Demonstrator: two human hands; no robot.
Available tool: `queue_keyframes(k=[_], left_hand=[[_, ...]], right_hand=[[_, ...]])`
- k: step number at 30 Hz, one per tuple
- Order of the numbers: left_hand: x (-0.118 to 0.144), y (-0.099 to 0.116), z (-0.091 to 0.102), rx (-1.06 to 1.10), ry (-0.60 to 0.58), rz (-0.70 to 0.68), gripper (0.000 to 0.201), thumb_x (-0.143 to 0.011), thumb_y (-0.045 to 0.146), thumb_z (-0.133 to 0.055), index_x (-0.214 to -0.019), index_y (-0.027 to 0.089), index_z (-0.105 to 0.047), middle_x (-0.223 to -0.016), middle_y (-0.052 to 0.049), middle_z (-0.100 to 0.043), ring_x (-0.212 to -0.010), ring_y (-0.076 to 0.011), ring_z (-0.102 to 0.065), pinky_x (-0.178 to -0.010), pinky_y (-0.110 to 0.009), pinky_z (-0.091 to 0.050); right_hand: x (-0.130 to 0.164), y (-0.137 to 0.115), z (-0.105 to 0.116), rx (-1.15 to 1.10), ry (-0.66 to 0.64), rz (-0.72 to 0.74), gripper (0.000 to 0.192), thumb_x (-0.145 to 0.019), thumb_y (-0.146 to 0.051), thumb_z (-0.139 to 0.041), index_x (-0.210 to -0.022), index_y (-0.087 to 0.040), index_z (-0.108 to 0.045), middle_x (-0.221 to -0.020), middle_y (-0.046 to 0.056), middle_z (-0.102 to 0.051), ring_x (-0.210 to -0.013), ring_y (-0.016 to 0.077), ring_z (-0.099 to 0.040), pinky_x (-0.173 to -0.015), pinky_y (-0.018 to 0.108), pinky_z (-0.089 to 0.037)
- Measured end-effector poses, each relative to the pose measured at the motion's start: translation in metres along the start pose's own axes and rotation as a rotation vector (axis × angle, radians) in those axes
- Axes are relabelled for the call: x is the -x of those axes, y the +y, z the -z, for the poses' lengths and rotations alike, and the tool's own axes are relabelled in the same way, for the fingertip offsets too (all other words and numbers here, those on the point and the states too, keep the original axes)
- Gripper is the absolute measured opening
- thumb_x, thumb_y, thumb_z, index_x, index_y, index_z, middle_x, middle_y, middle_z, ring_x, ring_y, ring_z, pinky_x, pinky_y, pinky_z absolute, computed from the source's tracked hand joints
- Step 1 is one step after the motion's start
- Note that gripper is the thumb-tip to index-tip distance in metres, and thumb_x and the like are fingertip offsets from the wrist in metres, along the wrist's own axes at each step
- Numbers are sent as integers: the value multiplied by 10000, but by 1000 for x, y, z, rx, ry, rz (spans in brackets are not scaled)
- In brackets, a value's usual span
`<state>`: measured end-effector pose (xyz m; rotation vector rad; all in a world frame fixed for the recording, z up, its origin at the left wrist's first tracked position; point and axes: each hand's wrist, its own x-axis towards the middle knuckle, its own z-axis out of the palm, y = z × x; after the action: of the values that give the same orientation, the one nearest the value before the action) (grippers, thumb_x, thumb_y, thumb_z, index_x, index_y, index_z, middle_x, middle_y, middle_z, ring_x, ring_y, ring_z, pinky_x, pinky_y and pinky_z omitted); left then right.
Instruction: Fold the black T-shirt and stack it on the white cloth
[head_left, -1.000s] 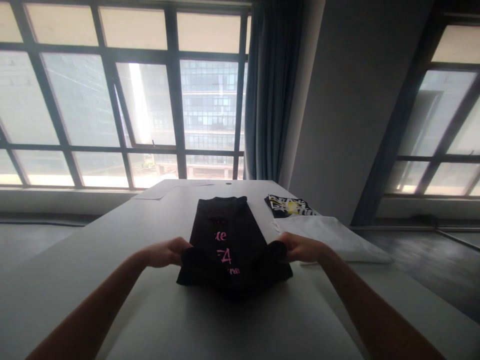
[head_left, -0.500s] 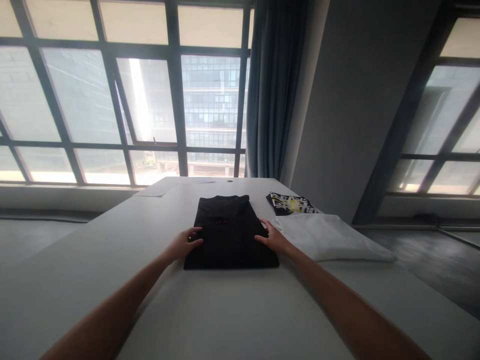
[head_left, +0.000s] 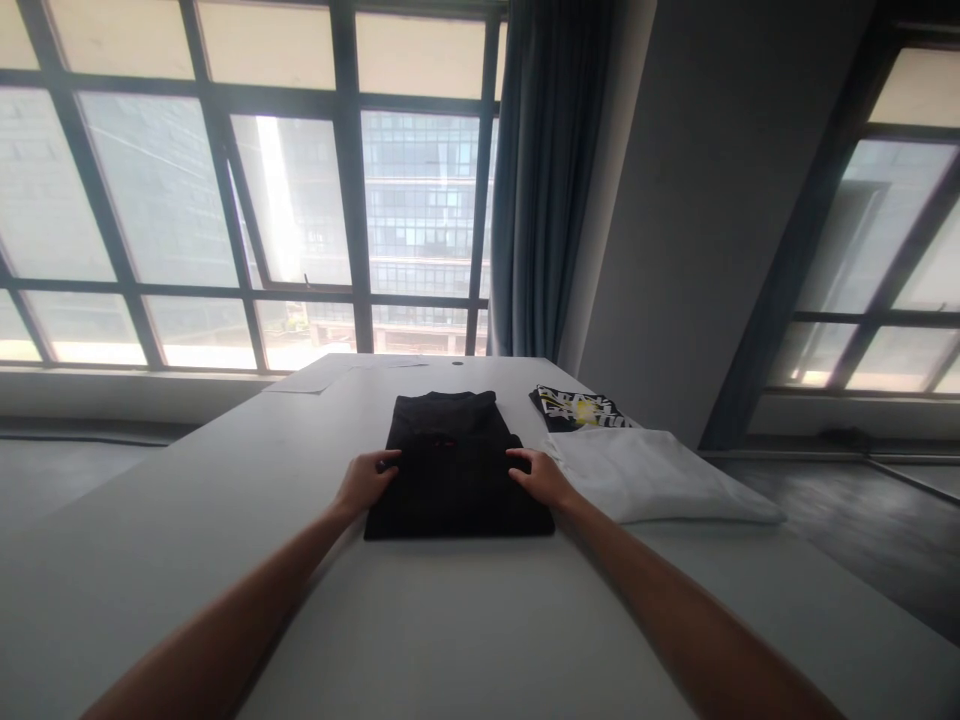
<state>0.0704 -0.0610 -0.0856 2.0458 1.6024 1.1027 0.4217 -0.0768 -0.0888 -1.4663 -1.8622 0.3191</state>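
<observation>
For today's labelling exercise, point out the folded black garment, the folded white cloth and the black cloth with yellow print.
folded black garment (head_left: 457,480), head view, middle of top layer
folded white cloth (head_left: 660,480), head view, centre
black cloth with yellow print (head_left: 581,409), head view, printed face

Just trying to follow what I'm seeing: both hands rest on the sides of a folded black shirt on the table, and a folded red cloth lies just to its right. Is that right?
Nearly. The cloth to the right is white, not red, as the head view shows. The rest holds: the left hand and right hand rest on the sides of the folded black shirt on the table.
</observation>
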Motion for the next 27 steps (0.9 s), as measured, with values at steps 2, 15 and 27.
queue_keyframes(k=[2,15,27], left_hand=[[-1,2,3,70,126,-101,451,-817,356,-597,-1214,189,-730,-987,-60,-786,-853,-235,-718,-864,-380,-570],[2,-10,-8,-308,34,-141,481,-915,333,-480,-1306,114,-655,-1438,-136,-578,-1319,-317,-537,-1130,-466,-410],[31,20,-29,-446,-458,-200,773,-946,695,-277,-1568,239,-336,-1643,-46,-226,-1535,-255,-152,-1238,-453,-157]], right_hand=[[-1,-1,2,-42,92,133,433,-823,-221,-609,-1249,-195,-684,-1270,94,-686,-1208,255,-619,-1104,423,-428],[3,1,-11,352,-7,-10,447,-968,-337,-490,-1345,-130,-612,-1367,164,-605,-1276,288,-553,-1088,423,-412],[25,-39,-17,376,-512,87,644,-1003,-559,-338,-1565,-244,-346,-1648,48,-237,-1529,260,-173,-1225,517,-145]])
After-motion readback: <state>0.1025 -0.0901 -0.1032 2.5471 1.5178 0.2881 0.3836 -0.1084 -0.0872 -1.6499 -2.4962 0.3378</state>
